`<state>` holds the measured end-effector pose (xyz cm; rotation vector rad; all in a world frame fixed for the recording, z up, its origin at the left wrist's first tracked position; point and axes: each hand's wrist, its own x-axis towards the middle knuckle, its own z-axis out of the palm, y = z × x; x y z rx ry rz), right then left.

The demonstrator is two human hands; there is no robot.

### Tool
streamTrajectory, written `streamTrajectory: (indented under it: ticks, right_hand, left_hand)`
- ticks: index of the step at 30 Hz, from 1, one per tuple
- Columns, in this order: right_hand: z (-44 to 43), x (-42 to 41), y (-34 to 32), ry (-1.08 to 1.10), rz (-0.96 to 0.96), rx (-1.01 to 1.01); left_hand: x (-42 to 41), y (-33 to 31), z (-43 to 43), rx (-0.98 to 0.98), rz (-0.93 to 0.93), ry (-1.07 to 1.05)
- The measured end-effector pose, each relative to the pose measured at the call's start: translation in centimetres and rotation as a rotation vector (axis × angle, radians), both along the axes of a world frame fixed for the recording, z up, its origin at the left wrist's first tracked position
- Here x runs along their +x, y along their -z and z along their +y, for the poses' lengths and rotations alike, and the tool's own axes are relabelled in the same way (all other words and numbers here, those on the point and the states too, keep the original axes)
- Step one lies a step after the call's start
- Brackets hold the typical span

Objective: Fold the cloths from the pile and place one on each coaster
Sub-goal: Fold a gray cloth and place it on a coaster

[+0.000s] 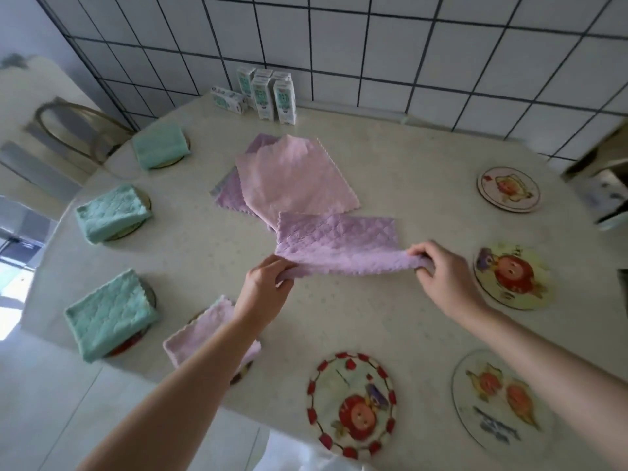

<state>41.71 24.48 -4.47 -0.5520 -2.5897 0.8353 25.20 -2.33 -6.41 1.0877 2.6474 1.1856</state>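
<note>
Both hands hold a lilac cloth [339, 244] by its near corners above the middle of the table. My left hand [263, 290] grips the left corner and my right hand [441, 277] grips the right one. The cloth's far half lies doubled on the table. Behind it is the pile [289, 178] of pink and lilac cloths. Three folded green cloths [112, 212] sit on coasters along the left edge. A folded pink cloth [204, 331] covers a coaster under my left forearm. Bare round coasters lie at the near edge [351, 404], near right [503, 402], right [513, 278] and far right [508, 189].
Several small cartons [268, 93] stand at the back of the pale table [407, 171], against the tiled wall. A chair [68, 130] stands past the table's left edge. A box-like object [605, 178] juts in at the right edge.
</note>
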Motion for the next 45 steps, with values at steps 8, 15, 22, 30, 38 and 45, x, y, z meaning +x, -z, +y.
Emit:
streamTrajectory:
  ticks: [8, 15, 22, 30, 38, 45]
  right_hand:
    - [-3.2, 11.5, 5.2, -0.124, -0.193, -0.105]
    - [-4.9, 16.8, 5.6, -0.168, -0.286, -0.227]
    - [-3.1, 14.2, 5.2, 0.03, -0.335, -0.512]
    - [-0.9, 7.3, 6.5, 0.244, -0.295, -0.644]
    - [1.0, 3.3, 8.9, 0.366, -0.36, -0.677]
    - [2.3, 1.9, 10.4, 0.415, -0.419, -0.66]
  left_hand:
    - [11.2, 3.1, -4.5, -0.163, -0.092, -0.042]
    - [15.6, 3.7, -7.2, -0.162, -0.283, -0.21]
    - [13.1, 3.7, -6.3, -0.174, -0.563, -0.305]
    - [7.8, 5.0, -3.3, -0.103, -0.738, -0.453]
    - [4.7, 5.4, -1.0, 0.006, -0.954, -0.593]
    - [2.9, 5.9, 0.3, -0.008, -1.004, -0.592]
